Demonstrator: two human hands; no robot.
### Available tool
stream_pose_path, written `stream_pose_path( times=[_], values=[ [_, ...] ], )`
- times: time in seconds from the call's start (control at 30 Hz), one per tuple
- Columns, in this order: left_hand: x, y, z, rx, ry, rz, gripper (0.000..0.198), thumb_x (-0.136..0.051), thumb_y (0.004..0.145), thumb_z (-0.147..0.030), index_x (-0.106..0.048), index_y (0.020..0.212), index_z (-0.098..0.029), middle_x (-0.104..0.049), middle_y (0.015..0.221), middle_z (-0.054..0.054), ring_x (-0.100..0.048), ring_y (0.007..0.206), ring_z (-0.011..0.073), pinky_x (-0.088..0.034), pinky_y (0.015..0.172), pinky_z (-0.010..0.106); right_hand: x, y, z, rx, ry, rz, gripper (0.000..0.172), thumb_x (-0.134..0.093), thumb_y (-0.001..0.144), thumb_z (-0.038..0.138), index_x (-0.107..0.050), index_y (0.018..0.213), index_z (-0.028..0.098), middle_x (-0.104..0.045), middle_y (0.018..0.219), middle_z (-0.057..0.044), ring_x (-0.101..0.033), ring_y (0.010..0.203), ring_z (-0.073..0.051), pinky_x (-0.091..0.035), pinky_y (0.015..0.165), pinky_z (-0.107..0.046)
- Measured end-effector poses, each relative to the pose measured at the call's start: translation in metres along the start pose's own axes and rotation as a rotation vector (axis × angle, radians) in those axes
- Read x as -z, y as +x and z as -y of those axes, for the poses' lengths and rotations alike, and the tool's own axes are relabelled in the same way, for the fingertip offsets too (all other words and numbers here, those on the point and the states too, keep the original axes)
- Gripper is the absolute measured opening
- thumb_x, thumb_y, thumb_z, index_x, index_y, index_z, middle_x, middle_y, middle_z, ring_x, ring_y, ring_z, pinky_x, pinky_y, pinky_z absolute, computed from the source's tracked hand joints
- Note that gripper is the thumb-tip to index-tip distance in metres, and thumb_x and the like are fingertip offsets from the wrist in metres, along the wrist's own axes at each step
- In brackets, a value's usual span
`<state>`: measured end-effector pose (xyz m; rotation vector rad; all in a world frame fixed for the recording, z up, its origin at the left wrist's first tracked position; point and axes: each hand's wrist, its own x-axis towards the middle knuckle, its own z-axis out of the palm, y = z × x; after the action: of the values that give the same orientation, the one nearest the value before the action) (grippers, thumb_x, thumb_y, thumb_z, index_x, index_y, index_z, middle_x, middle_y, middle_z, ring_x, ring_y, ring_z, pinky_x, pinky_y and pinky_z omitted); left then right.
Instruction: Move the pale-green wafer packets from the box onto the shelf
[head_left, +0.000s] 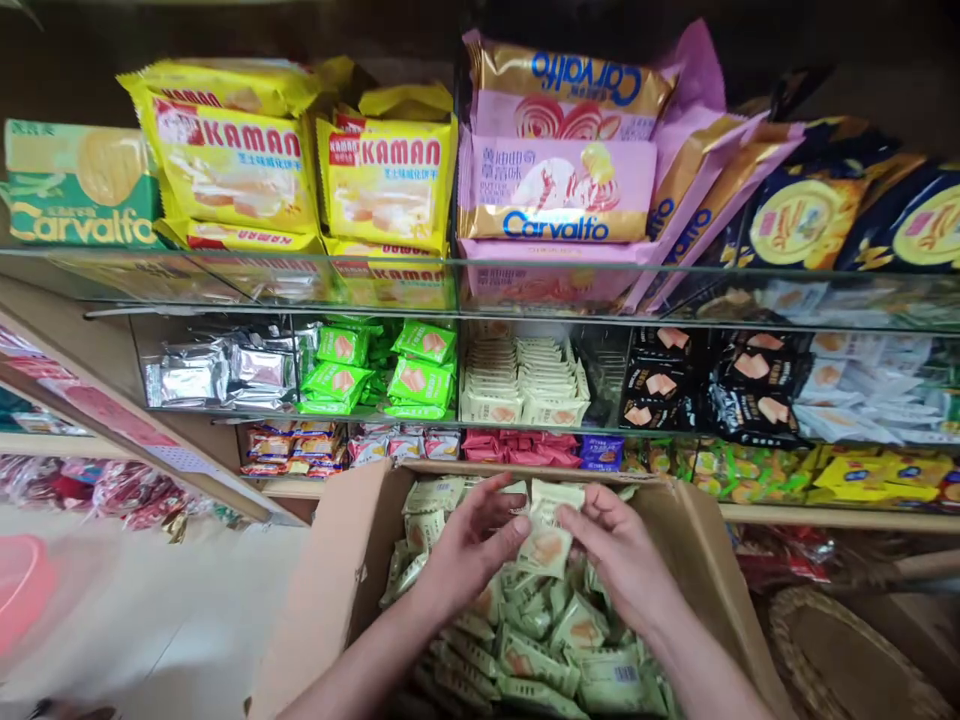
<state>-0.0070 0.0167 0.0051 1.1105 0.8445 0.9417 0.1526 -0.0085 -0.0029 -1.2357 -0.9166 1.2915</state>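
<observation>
An open cardboard box (pixel 341 570) stands in front of me, filled with several small pale-green snack packets (pixel 540 640). Both my hands are over the box. My left hand (pixel 472 545) and my right hand (pixel 619 555) are closed together on a few of these packets (pixel 547 525), held just above the pile. The same cream packets (pixel 521 385) stand in rows on the glass shelf behind the box.
Glass shelves (pixel 450 270) hold yellow Kaman bags (pixel 386 180), pink Carvalto bags (pixel 555 190), green packets (pixel 375 370), silver packets (pixel 217 375) and black packets (pixel 697 385). A woven basket (pixel 847 650) sits at lower right, something pink (pixel 22 590) at far left.
</observation>
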Motion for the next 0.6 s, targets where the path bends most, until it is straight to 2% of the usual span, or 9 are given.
stream_pose_path(
  times=[0.1,0.17,0.3,0.43,0.5,0.6],
  values=[
    [-0.012,0.003,-0.008,0.065,-0.075,0.145,0.031,-0.063,0.07,-0.035,-0.063,0.094,-0.014,-0.065,0.08,0.005,-0.056,0.07,0.0143,-0.043,0.067,0.026,-0.008,-0.002,0.01,-0.024,0.192,-0.01,0.022,-0.064,0.067,0.038,-0.05,0.066,0.021,-0.049,0.058,0.006,-0.042,0.052,-0.01,-0.036,0.049,-0.021],
    [-0.016,0.002,-0.01,0.093,-0.082,0.146,0.029,-0.063,0.07,-0.036,-0.066,0.086,-0.011,-0.065,0.069,0.004,-0.055,0.062,0.0125,-0.043,0.062,0.024,-0.013,-0.003,0.01,-0.036,0.263,-0.042,0.024,-0.066,0.065,0.037,-0.049,0.06,0.02,-0.049,0.056,0.006,-0.042,0.051,-0.009,-0.036,0.049,-0.021],
    [-0.019,0.001,-0.009,0.14,-0.128,0.073,0.027,-0.067,0.066,-0.036,-0.065,0.081,-0.013,-0.064,0.066,0.001,-0.054,0.059,0.0107,-0.042,0.061,0.022,-0.015,-0.003,0.004,-0.02,0.291,-0.117,0.027,-0.067,0.063,0.036,-0.049,0.055,0.019,-0.046,0.052,0.006,-0.04,0.048,-0.008,-0.034,0.048,-0.021],
    [-0.017,0.003,-0.007,0.083,-0.106,0.036,0.022,-0.068,0.065,-0.035,-0.064,0.071,-0.014,-0.062,0.064,-0.001,-0.053,0.06,0.0102,-0.042,0.062,0.022,-0.013,-0.004,-0.002,0.085,-0.004,-0.082,0.025,-0.063,0.068,0.036,-0.05,0.056,0.019,-0.044,0.051,0.006,-0.041,0.05,-0.009,-0.034,0.05,-0.021],
    [-0.015,0.003,-0.003,0.049,-0.112,-0.029,0.021,-0.068,0.065,-0.033,-0.063,0.065,-0.013,-0.06,0.06,-0.002,-0.051,0.058,0.0092,-0.041,0.06,0.02,-0.013,-0.007,-0.005,0.116,-0.093,-0.033,0.018,-0.063,0.069,0.034,-0.054,0.069,0.02,-0.051,0.061,0.004,-0.049,0.06,-0.011,-0.038,0.056,-0.022],
    [-0.012,0.002,0.003,0.051,-0.244,-0.15,0.019,-0.069,0.065,-0.031,-0.063,0.064,-0.013,-0.056,0.053,-0.003,-0.05,0.054,0.009,-0.04,0.057,0.021,-0.015,-0.011,-0.008,0.078,-0.129,0.08,0.027,-0.062,0.069,0.035,-0.053,0.09,0.02,-0.06,0.083,-0.001,-0.054,0.077,-0.016,-0.042,0.069,-0.026]
  ],
)
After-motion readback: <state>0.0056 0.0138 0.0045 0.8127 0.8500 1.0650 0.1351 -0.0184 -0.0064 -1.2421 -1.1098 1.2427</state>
